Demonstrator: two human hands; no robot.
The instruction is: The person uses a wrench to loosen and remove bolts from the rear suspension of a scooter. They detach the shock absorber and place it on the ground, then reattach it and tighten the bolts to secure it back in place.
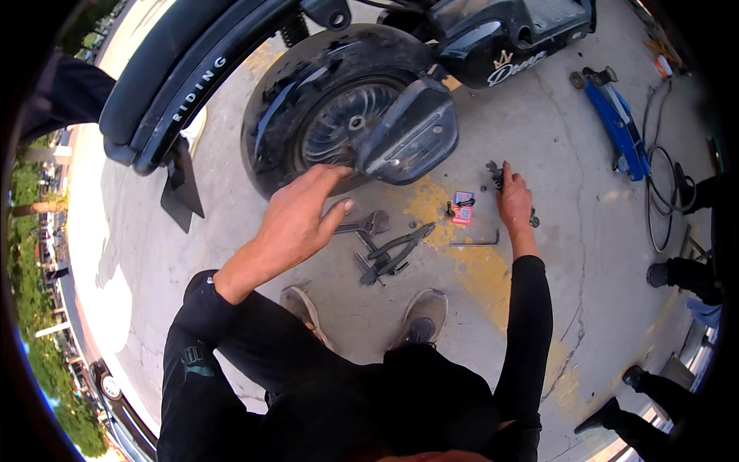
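Observation:
My left hand [291,214] reaches toward the scooter's fat black rear wheel [269,131], fingers stretched and thumb apart, with nothing in it. Its fingertips are close to the lower edge of the tyre and the dusty black cover [416,135] beside the hub; whether they touch cannot be told. Low over the concrete, my right hand [516,204] has its fingers closed on a small dark notched part [495,174], partly hidden by the fingers. Left of that hand, small black bolts [464,203] rest on a red card [462,215]. An L-shaped hex key [475,243] lies just below.
Between my shoes and the wheel lie pliers [402,244] and an adjustable wrench [373,223] among other tools. The black seat [173,85] juts out at upper left. A blue floor jack [620,127] and a looped hose [653,192] are at right, near other people's legs [689,275].

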